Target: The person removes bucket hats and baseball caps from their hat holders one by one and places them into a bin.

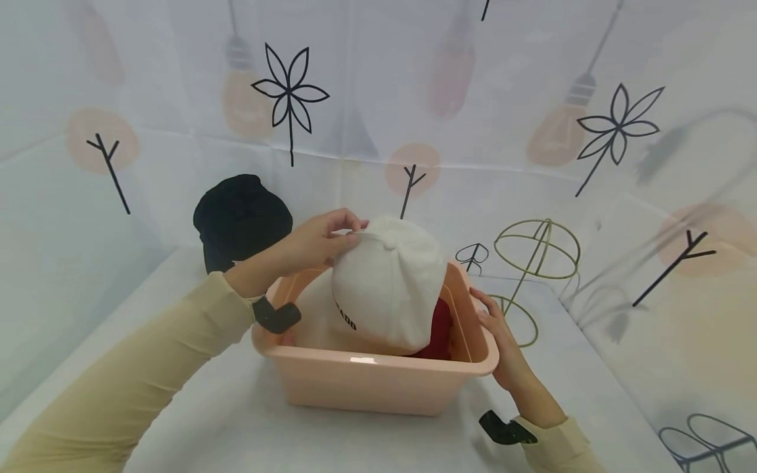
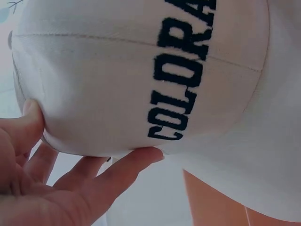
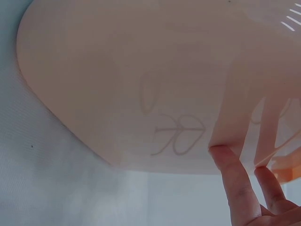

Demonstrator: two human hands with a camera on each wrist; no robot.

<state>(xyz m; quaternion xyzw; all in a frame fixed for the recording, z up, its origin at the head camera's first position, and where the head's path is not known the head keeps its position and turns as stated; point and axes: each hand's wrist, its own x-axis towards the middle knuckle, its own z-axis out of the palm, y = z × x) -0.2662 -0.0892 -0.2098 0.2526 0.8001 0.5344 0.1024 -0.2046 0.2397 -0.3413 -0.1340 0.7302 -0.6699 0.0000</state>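
A white baseball cap (image 1: pixel 387 282) with dark lettering sits tilted in the mouth of a pink plastic basin (image 1: pixel 367 381). My left hand (image 1: pixel 316 243) pinches the cap's edge at its upper left; in the left wrist view the thumb lies on the crown and the other fingers are underneath. Beneath the cap, part of a dark red item (image 1: pixel 437 335) shows inside the basin; its kind is hidden. My right hand (image 1: pixel 503 341) holds the basin's right rim. In the right wrist view, two fingertips (image 3: pixel 221 153) touch the basin's outer wall.
A black hat (image 1: pixel 242 220) stands at the back left, behind my left forearm; what supports it is hidden. A gold wire hat stand (image 1: pixel 526 276) is at the right behind the basin. The white table (image 1: pixel 225 407) meets a printed cloth backdrop (image 1: pixel 355 85).
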